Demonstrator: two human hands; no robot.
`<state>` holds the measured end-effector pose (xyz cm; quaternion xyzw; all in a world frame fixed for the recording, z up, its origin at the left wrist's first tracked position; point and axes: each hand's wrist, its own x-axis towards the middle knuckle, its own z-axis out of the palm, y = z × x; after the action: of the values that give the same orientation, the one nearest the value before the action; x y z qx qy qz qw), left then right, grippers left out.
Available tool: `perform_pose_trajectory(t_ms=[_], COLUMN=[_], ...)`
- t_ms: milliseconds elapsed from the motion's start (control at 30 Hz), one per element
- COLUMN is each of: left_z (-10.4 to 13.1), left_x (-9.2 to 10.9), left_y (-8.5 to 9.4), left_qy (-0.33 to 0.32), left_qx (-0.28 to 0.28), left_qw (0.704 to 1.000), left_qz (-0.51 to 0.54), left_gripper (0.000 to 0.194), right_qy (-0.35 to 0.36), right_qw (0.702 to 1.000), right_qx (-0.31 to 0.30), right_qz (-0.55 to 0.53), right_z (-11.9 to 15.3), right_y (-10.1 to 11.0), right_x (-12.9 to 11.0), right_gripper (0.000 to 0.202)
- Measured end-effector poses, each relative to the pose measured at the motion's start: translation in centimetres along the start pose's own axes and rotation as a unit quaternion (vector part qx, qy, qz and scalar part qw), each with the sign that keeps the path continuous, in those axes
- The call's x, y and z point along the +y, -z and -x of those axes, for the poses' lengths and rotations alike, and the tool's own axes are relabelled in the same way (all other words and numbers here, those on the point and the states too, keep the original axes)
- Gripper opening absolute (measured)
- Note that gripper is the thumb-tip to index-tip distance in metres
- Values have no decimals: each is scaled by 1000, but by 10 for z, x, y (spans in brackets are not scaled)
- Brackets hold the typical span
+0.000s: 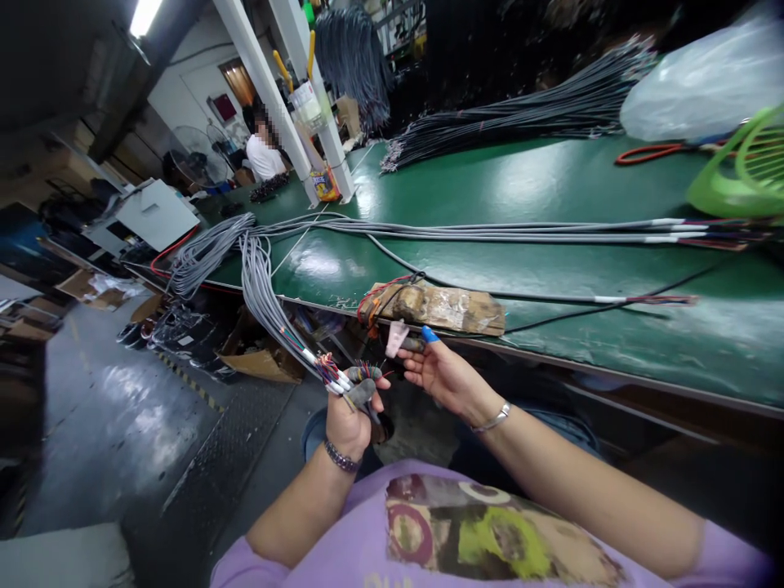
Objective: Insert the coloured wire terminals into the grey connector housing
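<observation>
My left hand (350, 420) is closed around the ends of a bundle of grey cables (260, 278), below the bench's front edge. White sleeves and thin coloured wires (329, 370) stick out at its fingers, some of which have grey coverings. My right hand (450, 377) is just to the right, palm turned inward and fingers apart, with no held thing visible. One of its digits has a blue cover (429, 334); another has a grey wrap and a pink piece (397, 337) at its tip. Close above it, a worn wooden block (453, 309) with wire tied round it lies on the bench edge.
Long grey cables (465, 233) run across the green bench (539, 184). Behind them lie a black cable bundle (508, 114), a plastic bag (704, 82), orange-handled scissors (649, 153) and a green basket (744, 167). Cardboard boxes (257, 355) stand below. A person (265, 155) is farther back.
</observation>
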<state>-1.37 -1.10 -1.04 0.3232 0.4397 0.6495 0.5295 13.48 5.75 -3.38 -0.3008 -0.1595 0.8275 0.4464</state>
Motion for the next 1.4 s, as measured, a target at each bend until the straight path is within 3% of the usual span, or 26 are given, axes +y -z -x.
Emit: perform_pose_trajectory(t_ms=[167,333,433,533,633,733,833,933,1000,1133,1300,1400], left_z=[-4,-8,-5,2,11,18,20,19,18,15,16,20], left_x=[-7,-11,-9,-9,-10,-13,-14,-11,-7,3,6,3], left_y=[4,7,9,8,6,7,12,19,22,26,20,17], left_qy=[77,109,115,124,148,162,156,145,126,90,106,114], left_qx=[-13,-26,-35,-58,-77,-93,-108,-126,-117,-73,-149,-157], left_qw=[997,994,993,990,984,980,979,979,984,993,978,965], left_qz=[11,4,-11,-42,-63,-67,-71,-62,-40,-16,-104,-179], left_gripper=[28,30,30,29,28,35,38,41,44,44,49,54], right_qy=[18,74,125,161,168,216,190,142,139,147,131,154], right_qw=[999,985,954,911,878,839,870,914,926,927,918,916], right_qx=[24,36,25,-49,-126,-136,-137,-101,-74,-66,-98,-79], right_qz=[29,151,271,377,430,480,434,367,343,339,361,361], right_z=[8,18,26,36,39,36,35,39,42,47,49,50], right_y=[9,19,17,4,-11,-20,-22,-19,-16,-12,-13,-14], right_x=[0,0,0,4,15,24,29,29,28,28,34,37], right_gripper=[25,23,28,25,26,23,23,29,31,33,38,33])
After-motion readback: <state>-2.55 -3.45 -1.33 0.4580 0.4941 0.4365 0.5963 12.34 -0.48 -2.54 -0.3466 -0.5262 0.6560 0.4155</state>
